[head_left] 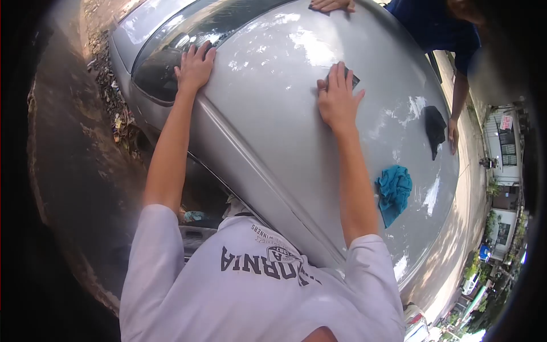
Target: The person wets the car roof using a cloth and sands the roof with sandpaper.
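Note:
My left hand (195,67) lies with its fingers spread at the edge of the silver car roof (273,114), beside the dark rear window (156,68). Further right on the roof, my right hand (338,100) presses a dark flat pad (354,81) against the surface, its fingers over it. A crumpled teal cloth (394,191) rests on the roof to the right of my right forearm. Beyond it lies a black cloth (435,130).
Across the car a person in a dark blue shirt (436,28) has one hand (333,5) on the roof and another (453,135) at its far edge. An open door is below the roof edge near me. Debris lines the wall at left.

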{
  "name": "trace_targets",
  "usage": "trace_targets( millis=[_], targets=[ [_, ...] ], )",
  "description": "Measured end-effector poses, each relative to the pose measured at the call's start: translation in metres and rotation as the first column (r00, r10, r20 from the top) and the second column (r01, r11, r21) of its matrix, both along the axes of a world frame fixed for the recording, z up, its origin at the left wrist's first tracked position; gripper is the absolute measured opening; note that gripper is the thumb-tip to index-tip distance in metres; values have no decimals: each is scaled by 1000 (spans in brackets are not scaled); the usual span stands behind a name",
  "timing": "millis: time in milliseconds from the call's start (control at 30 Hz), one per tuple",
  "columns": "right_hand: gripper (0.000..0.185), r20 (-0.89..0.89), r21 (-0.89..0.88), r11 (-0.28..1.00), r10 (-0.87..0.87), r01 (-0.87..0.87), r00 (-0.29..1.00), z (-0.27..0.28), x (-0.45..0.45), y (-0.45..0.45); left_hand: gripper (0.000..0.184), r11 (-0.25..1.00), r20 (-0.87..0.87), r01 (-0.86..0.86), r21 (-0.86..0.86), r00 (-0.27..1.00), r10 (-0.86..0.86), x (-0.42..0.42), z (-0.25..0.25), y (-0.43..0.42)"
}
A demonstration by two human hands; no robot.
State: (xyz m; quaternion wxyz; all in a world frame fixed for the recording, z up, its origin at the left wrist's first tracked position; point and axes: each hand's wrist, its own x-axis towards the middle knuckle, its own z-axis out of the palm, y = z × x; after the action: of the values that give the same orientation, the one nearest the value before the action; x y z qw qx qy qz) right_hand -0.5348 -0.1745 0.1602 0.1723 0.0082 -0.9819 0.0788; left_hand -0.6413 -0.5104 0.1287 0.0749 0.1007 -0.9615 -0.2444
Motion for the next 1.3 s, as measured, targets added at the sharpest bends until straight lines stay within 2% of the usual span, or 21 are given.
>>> trace_targets(
  millis=[33, 133, 200, 267, 333, 367, 433, 500, 567, 600, 667, 733, 800, 867, 900, 933, 1000, 1100, 1200, 1267, 1300],
  targets=[
    [62, -56, 55, 996, 78, -75, 995, -5, -5, -43, 58, 999, -1, -33, 7, 999, 33, 5, 1, 0],
    [66, -43, -43, 956, 289, -291, 956, -3, 48, -124, 61, 999, 2, -27, 20, 1000, 27, 4, 0, -4],
    [62, 29, -60, 903, 429, -426, 903, -5, 67, -122, 63, 985, -68, 174, -23, 982, -175, 12, -15, -25],
    [59, 11, -29, 978, 208, -208, 978, 0, 42, -52, 63, 960, -73, 280, 16, 958, -278, 42, -22, -55],
    [57, 88, -53, 992, -109, 114, 990, 1, 13, 43, 61, 997, -122, -4, 79, 992, 14, 58, -49, -76],
    [57, 91, -45, 993, -101, 106, 991, 3, 10, 56, 60, 995, -174, 1, 97, 985, 16, 59, -54, -76],
    [59, 173, -38, 934, -343, 354, 923, 7, -2, 54, 60, 996, -145, -33, 82, 988, 44, 60, -44, -66],
    [65, 47, 32, 998, -49, 48, 998, -4, 10, -59, 60, 996, -133, -52, 71, 989, 61, 62, -41, -63],
    [67, -18, -45, 947, 317, -318, 948, -7, 28, -162, 60, 994, -130, -64, 88, 989, 75, 63, -37, -62],
    [65, -7, -36, 911, 411, -411, 911, -8, 27, -185, 60, 993, -133, -65, 99, 988, 78, 63, -38, -62],
    [63, 9, -26, 859, 511, -511, 859, -5, 17, -189, 59, 991, -161, -65, 120, 983, 84, 63, -41, -65],
    [58, 118, 20, 639, 762, -769, 637, 6, -10, -141, 59, 988, -194, -59, 141, 977, 86, 59, -40, -65],
    [54, 51, 67, 798, 596, -598, 801, 13, -59, -117, 58, 986, -191, -92, 138, 974, 118, 62, -40, -60],
    [51, 132, 53, 903, 417, -426, 899, 21, -100, -124, 57, 983, -211, -115, 141, 967, 143, 66, -36, -60],
    [54, 64, 103, 906, 406, -411, 911, 11, -97, -141, 55, 986, -205, -122, 110, 968, 143, 68, -33, -59],
    [54, 41, 128, 845, 518, -518, 855, 6, -77, -161, 53, 989, -204, -126, 80, 969, 140, 66, -30, -59],
    [54, 94, 69, 681, 723, -729, 684, -5, -17, -191, 52, 981, -215, -117, 156, 965, 149, 65, -35, -60],
    [52, 194, -21, 610, 780, -792, 596, 11, -38, -166, 51, 980, -221, -106, 169, 965, 142, 64, -36, -61],
    [55, 82, 43, 887, 456, -460, 886, 13, -119, -132, 50, 976, -259, -93, 195, 955, 143, 63, -34, -59],
    [57, 81, 106, 914, 385, -392, 919, 10, -112, -154, 46, 983, -274, -133, 123, 948, 162, 65, -34, -60],
    [58, 15, 123, 865, 489, -487, 872, 0, -85, -175, 46, 984, -274, -132, 124, 948, 162, 67, -35, -60]
  ],
)
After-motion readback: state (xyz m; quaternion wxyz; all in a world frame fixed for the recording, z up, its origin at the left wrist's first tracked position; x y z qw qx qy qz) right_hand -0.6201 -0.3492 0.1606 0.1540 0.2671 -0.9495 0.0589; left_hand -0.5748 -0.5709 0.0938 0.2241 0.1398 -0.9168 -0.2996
